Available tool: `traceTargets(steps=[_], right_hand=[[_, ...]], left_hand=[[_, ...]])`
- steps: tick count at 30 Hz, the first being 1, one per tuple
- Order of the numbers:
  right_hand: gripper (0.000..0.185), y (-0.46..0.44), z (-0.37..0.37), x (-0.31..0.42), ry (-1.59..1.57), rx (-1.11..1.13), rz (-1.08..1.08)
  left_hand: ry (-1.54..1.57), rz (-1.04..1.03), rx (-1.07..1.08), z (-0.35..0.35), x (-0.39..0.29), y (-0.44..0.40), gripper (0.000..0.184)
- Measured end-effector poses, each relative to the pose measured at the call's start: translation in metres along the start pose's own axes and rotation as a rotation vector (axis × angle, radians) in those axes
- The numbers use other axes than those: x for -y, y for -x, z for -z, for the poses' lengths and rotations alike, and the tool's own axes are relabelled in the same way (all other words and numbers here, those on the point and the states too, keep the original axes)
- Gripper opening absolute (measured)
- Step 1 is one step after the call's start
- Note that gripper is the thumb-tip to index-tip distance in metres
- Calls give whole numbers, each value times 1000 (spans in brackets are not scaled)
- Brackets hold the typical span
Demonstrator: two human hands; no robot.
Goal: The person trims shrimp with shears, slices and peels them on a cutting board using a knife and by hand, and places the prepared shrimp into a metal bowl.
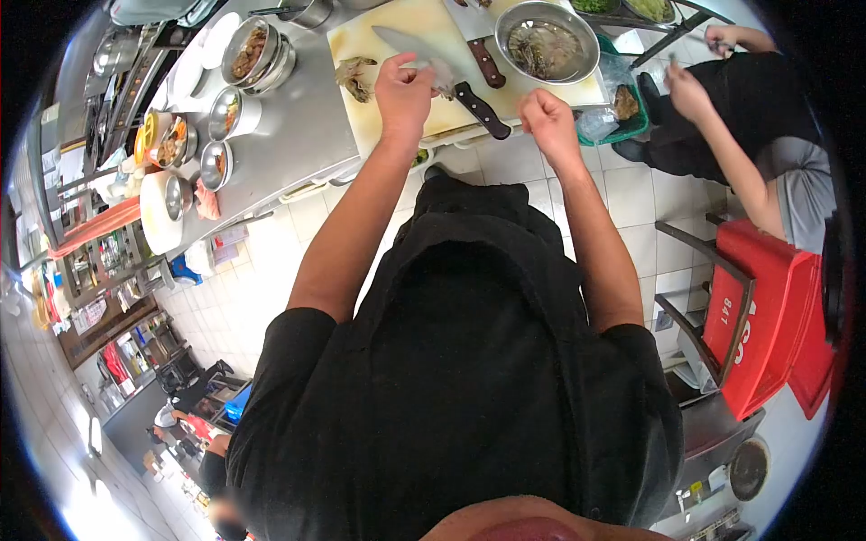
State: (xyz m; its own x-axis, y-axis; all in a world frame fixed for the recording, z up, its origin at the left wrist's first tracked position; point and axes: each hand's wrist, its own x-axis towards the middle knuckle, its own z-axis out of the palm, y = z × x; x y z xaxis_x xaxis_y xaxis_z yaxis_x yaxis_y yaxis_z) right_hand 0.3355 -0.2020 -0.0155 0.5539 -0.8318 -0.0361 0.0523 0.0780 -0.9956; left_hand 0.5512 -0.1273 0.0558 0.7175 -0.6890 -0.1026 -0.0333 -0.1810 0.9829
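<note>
My left hand (404,95) is over the white cutting board (372,135), its fingers bent together at a pale, translucent piece (440,74) too small to make out. Closed and raised near the board's front right edge is my right hand (548,117); what it holds, if anything, is hidden. Between the hands lies a knife with a dark riveted handle (481,110). Another knife with a brown handle (487,63) rests behind it. Grey shellfish pieces (356,78) sit left of my left hand. A metal bowl (591,56) at the back right holds more shellfish in liquid.
Metal bowls of food (236,63) stand on the steel counter (311,122) at left. Right of the board is a green basket (633,124) with plastic bags. Another person's hands (690,93) are at the right, above red crates (753,316).
</note>
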Motion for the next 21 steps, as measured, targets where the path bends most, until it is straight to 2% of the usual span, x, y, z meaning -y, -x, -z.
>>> traceTargets(steps=[1, 3, 7, 10, 13, 16, 19, 21], right_hand=[[10, 1, 5, -10, 96, -10, 31], [5, 10, -5, -5, 74, -80, 76], [15, 6, -32, 23, 41, -66, 91], [19, -12, -57, 52, 278, -47, 110], [20, -25, -67, 50, 386, -68, 133], [17, -27, -74, 39, 437, -101, 260], [14, -21, -75, 33, 485, -116, 269], [12, -13, -66, 30, 410, -124, 233]], left_hand=[[16, 14, 2, -1, -2, 1, 40], [54, 35, 12, -2, -5, 3, 41], [118, 51, 29, -9, -5, 10, 41], [127, 35, 49, -15, -10, 18, 41], [136, 0, 33, -14, -8, 19, 41], [131, -4, 5, -10, -6, 22, 41], [142, 16, -23, -5, -3, 21, 40], [161, 35, -44, 3, -1, 18, 41]])
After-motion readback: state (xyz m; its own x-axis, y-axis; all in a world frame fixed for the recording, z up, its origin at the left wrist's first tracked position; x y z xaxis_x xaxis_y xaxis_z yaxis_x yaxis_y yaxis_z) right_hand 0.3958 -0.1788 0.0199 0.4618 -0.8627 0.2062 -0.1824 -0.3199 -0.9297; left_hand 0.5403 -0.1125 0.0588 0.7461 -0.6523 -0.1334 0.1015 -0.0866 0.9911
